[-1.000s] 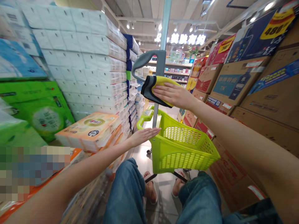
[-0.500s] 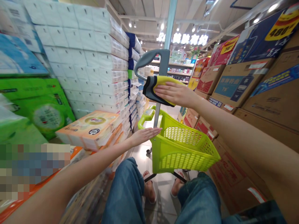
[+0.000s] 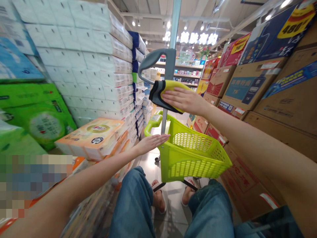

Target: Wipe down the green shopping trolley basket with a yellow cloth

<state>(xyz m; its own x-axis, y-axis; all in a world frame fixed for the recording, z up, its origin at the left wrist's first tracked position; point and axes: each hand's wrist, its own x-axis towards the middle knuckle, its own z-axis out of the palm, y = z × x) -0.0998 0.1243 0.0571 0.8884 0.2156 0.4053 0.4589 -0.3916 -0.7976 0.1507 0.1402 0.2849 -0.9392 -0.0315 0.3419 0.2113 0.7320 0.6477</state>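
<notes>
My right hand point(image 3: 184, 100) lies flat on a folded yellow-and-grey cloth point(image 3: 169, 92), pressing it against the upright metal pole point(image 3: 165, 119) of a shopping cart, just below the pole's curved grey handle point(image 3: 152, 59). My left hand point(image 3: 151, 144) is held out open and palm-up, its fingertips close to the pole and holding nothing. Below both hands hangs the cart's lime-green mesh basket point(image 3: 193, 168), with no goods visible inside it. The part of the pole behind the cloth is hidden.
Tall stacks of white tissue packs point(image 3: 81, 56) line the left side, with orange-and-cream packs point(image 3: 90, 138) lower down. Cardboard cartons point(image 3: 247, 86) stack up on the right. Store shelves point(image 3: 183, 71) stand far ahead. My jeans-covered legs point(image 3: 131, 211) and sandalled feet point(image 3: 158, 198) show below.
The whole view has shifted slightly with my head. My hands and the cloth keep nearly the same places against the pole, with no visible change of hold.
</notes>
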